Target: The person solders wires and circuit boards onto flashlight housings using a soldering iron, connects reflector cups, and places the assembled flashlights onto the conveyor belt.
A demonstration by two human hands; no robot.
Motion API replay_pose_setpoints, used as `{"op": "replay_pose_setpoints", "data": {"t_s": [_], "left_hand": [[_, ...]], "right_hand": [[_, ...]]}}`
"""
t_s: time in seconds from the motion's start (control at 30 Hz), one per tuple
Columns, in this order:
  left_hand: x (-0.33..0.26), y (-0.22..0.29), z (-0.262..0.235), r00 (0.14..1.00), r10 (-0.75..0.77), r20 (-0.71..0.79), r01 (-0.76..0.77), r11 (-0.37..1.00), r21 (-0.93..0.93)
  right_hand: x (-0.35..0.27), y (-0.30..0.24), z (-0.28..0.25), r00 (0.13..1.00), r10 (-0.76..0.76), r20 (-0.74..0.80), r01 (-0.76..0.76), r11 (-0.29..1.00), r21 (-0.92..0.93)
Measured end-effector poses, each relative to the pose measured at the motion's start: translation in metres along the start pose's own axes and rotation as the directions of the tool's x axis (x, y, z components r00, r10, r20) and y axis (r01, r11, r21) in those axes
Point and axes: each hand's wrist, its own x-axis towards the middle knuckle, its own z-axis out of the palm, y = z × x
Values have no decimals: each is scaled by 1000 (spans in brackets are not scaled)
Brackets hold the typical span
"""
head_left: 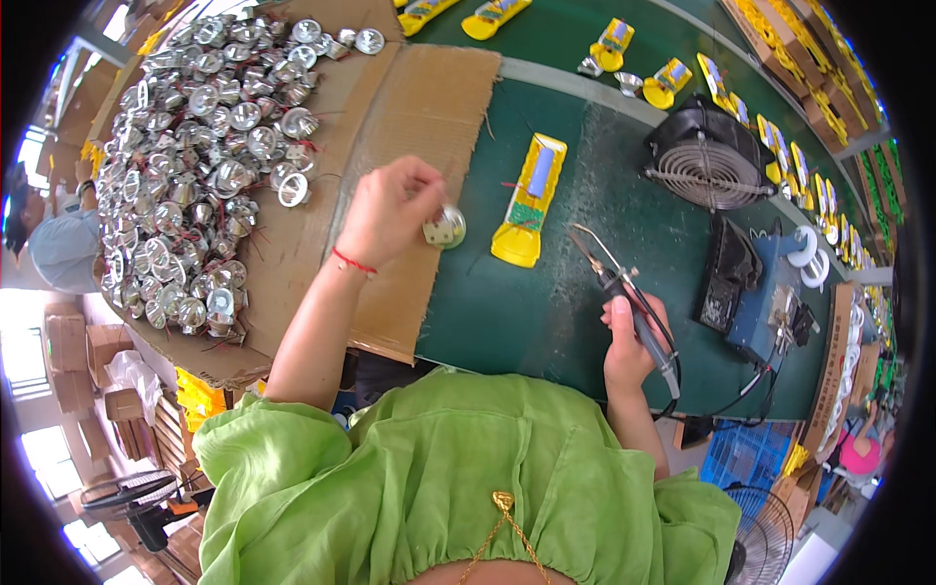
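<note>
Two hands, one reflector, one soldering iron

Two bare hands work over a dark green worktop. The left hand, with a thin red string around its wrist, has its grip closed on a small round silvery metal reflector cup, pinched at the fingertips and held just above the edge where a sheet of brown corrugated cardboard meets the green surface. The right hand has its grip wrapped around the black handle of a soldering iron, whose thin metal tip points up and to the left, towards a long yellow plastic housing with a green circuit board lying flat just beside the reflector cup. On the cardboard, to the left, sits a large heap of the same silvery reflector cups (many with thin red wires trailing). A black wire-guarded round fan stands on the far right of the worktop, with a blue soldering station near it.
</note>
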Motion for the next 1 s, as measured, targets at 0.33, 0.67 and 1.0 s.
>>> {"op": "replay_pose_setpoints", "data": {"t_s": [0.33, 0.67, 1.0], "left_hand": [[-12, 14, 59, 995, -22, 98, 6, 987, 162], [-12, -1, 70, 993, 85, -80, -81, 995, 58], [-8, 5, 66, 996, 75, 41, -81, 985, 149]], "right_hand": [[3, -7, 10, 987, -103, 123, 111, 992, -61], [11, -9, 21, 987, -67, 149, 75, 996, -47], [17, -5, 32, 990, 12, 138, -12, 1000, -4]]}}
